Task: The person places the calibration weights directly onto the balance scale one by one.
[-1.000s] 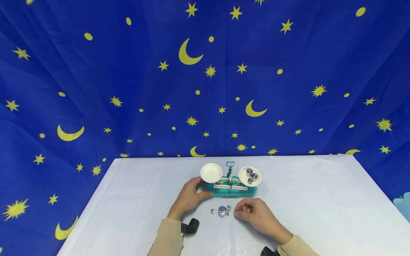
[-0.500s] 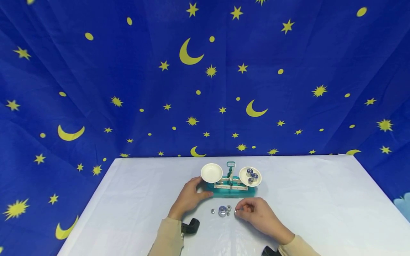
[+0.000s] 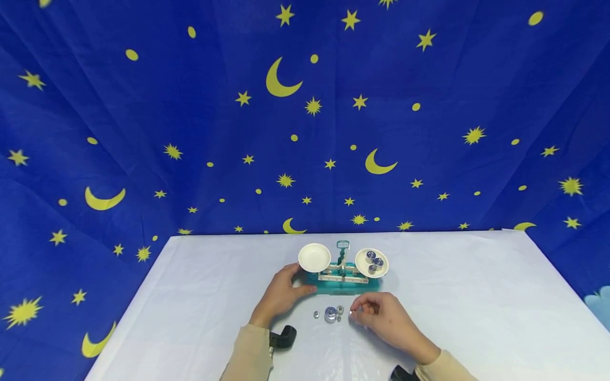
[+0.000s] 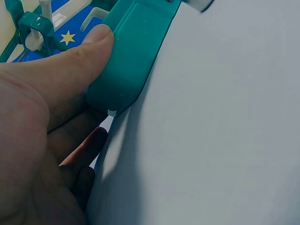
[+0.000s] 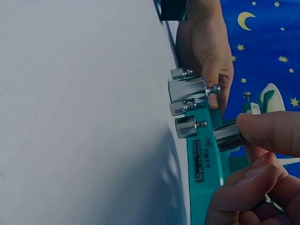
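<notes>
A teal balance scale with two cream pans stands on the white table. My left hand grips the left end of its base, thumb on top and fingers round the side, as the left wrist view shows. Between thumb and fingertips of my right hand is a small metal weight, pinched above the table in front of the scale. Several weights stand just left of it, the biggest a wide silver weight. The right pan bears 3 weights; nothing lies in the left pan.
A small weight stands a little apart, left of the wide one. Black wrist mounts stick out beside both sleeves. Behind the white table hangs a blue cloth with yellow moons and stars.
My right hand has risen slightly and shifted a touch to the right, lifting the pinched weight. The left hand and the scale have stayed where they were.
</notes>
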Available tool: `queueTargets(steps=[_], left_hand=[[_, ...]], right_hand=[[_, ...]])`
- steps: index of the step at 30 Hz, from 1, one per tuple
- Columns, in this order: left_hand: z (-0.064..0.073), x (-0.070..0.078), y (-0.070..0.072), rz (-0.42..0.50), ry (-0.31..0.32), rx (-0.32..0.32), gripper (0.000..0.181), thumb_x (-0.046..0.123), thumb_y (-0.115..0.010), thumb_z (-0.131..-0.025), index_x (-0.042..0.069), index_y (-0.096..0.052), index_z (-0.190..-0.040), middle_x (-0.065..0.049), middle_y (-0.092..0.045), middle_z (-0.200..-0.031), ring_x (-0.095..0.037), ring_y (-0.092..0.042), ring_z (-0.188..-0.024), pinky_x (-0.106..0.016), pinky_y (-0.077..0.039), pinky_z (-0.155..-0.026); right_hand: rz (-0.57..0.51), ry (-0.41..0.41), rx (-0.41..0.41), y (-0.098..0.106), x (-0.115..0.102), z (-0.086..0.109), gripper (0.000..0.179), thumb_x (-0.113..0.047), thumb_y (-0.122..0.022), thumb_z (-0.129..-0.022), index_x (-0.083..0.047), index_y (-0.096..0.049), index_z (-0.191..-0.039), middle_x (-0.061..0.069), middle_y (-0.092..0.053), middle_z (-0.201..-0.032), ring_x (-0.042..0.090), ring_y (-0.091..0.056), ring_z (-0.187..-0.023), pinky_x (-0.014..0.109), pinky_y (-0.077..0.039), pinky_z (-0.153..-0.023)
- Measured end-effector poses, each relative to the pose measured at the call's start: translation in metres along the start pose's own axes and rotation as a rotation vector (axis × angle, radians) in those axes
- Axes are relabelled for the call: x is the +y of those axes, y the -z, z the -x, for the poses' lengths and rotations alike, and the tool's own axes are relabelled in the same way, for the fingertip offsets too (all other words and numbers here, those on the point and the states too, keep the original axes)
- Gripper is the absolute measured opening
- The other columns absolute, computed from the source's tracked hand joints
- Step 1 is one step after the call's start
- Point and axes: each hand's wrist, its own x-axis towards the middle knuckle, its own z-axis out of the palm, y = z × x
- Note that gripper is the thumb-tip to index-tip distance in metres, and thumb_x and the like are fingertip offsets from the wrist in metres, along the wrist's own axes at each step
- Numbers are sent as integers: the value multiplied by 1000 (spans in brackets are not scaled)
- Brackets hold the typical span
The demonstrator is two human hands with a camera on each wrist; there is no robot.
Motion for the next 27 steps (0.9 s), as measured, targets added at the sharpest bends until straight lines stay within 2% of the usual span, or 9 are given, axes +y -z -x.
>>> queueTargets(steps=[9, 27], left_hand=[[0, 0, 0, -6, 15, -4, 67, 32, -82, -84, 3, -57, -140, -16, -56, -143, -38, -45, -138, -58, -31, -117], [-1, -2, 0, -10, -12, 8, 68, 33, -82, -84, 2, -57, -139, -18, -57, -141, -39, -46, -136, -58, -32, -116]], right_hand=[[-5, 8, 13, 3, -3, 1, 11, -12, -78, -83, -8, -73, -92, -2, -54, -68, 8, -49, -58, 20, -44, -50], [31, 15, 68, 7, -11, 2, 11, -12, -80, -82, -10, -73, -90, -2, -54, -69, 9, -49, -59, 20, -44, -50]])
